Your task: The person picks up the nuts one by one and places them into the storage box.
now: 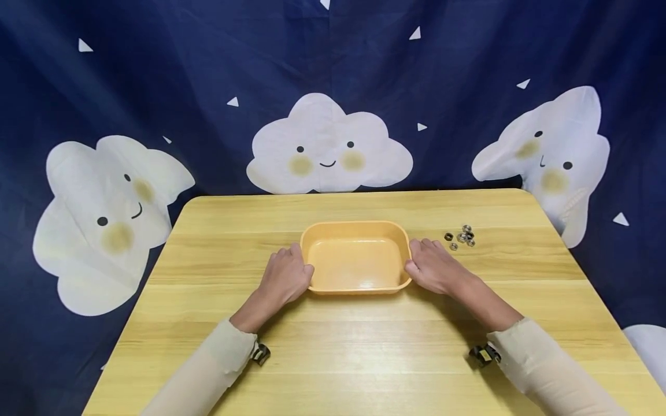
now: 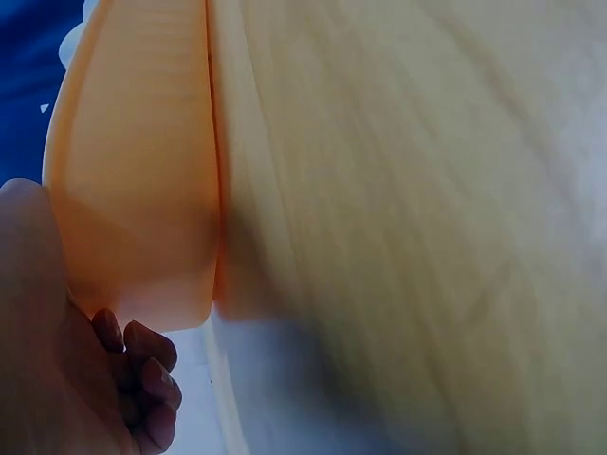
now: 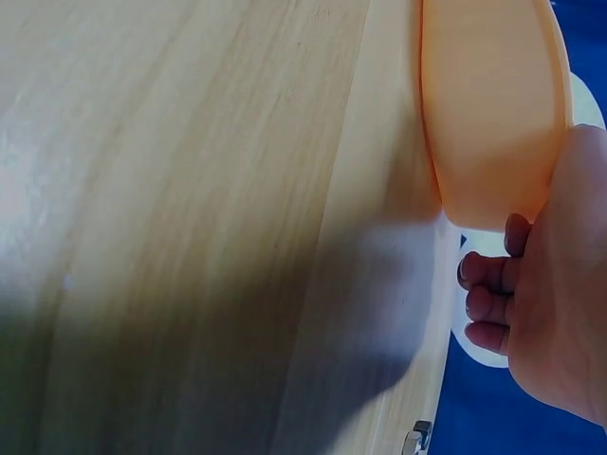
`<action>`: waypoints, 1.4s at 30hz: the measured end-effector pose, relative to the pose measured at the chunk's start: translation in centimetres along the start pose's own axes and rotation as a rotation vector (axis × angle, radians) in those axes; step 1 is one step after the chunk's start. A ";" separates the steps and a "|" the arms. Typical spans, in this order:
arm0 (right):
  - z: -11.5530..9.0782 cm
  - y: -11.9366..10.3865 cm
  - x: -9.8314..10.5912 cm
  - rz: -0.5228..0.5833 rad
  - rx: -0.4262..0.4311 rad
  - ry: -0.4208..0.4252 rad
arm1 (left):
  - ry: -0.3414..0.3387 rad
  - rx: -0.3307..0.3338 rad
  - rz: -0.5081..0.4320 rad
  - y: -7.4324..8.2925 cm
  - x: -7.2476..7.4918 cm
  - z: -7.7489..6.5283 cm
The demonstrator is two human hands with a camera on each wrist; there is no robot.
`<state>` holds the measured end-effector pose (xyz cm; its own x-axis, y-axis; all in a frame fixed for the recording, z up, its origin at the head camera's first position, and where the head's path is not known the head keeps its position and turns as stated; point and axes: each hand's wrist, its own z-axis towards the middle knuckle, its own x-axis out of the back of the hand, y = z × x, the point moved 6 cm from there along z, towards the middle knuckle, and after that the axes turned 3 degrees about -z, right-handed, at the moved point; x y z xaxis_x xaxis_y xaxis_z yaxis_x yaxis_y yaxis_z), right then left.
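An orange-yellow plastic tray (image 1: 356, 290) with rounded corners stands on the wooden table, nothing inside it. At its left end my left hand (image 1: 285, 274) grips the rim, thumb over the edge and fingers curled outside. My right hand (image 1: 434, 267) holds the opposite end the same way. The left wrist view has the tray's side wall (image 2: 142, 171) beside the curled left fingers (image 2: 152, 374). In the right wrist view, the wall (image 3: 493, 114) rises by the right fingers (image 3: 488, 303).
Several metal nuts (image 1: 462, 237) lie in a loose group on the table (image 1: 333, 352), just beyond my right hand. A dark blue curtain (image 1: 208, 52) with white clouds hangs behind the table's far edge. Each sleeve cuff carries a small black wrist camera (image 1: 485, 355).
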<state>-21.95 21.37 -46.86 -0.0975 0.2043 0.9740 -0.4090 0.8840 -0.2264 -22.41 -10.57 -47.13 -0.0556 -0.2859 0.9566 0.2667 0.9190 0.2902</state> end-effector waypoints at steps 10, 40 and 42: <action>-0.1 0.0 0.1 0.011 -0.009 0.010 | -0.012 0.018 -0.058 0.0 0.0 0.0; -0.3 0.0 0.4 -0.019 -0.033 0.032 | -0.018 0.099 -0.196 -0.5 -0.1 -0.4; -0.4 -0.1 0.5 -0.028 -0.024 0.030 | -0.022 0.112 -0.189 -0.5 -0.1 -0.5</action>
<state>-21.62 21.50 -46.37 -0.0586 0.1915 0.9798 -0.3891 0.8994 -0.1990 -22.03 -11.11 -47.34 -0.1157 -0.4509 0.8851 0.1410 0.8746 0.4640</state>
